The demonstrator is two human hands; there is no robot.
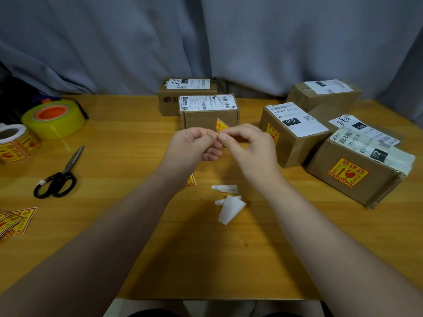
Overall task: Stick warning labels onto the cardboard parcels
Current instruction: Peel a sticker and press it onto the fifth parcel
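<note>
**Q:** Which surface lies nearest the camera?
**A:** A wooden table [183,259], its front edge at the bottom of the view. Between the forearms lie white backing strips [230,208]. A loose sticker [191,180] shows partly from under the left wrist.

**Q:** What occupies the left side?
**A:** Cut labels [16,219] overlap at the near left edge. Beyond them lie scissors [58,177], blades closed and pointing away. Farther back stand a label roll [16,143] and a yellow tape roll [53,121] with an orange core.

**Q:** How are the hands set, and where is the label?
**A:** The left hand [194,145] and right hand [247,145] meet above the middle of the table, fingertips together. Both pinch the lower corner of one warning label [220,125]. It rises above the fingertips, clear of the table. In view it overlaps the front face of the centre parcel [209,115]; whether it touches that face cannot be told.

**Q:** What lies beyond?
**A:** A rear parcel [183,97] sits directly behind the centre parcel. To the right, the near parcel [359,172] carries a yellow-and-red sticker on its front. The 010 parcel [290,136] carries one on its side. A flat parcel [357,126] and a far parcel [322,93] lie behind these. A grey curtain [206,42] hangs behind the table.
</note>
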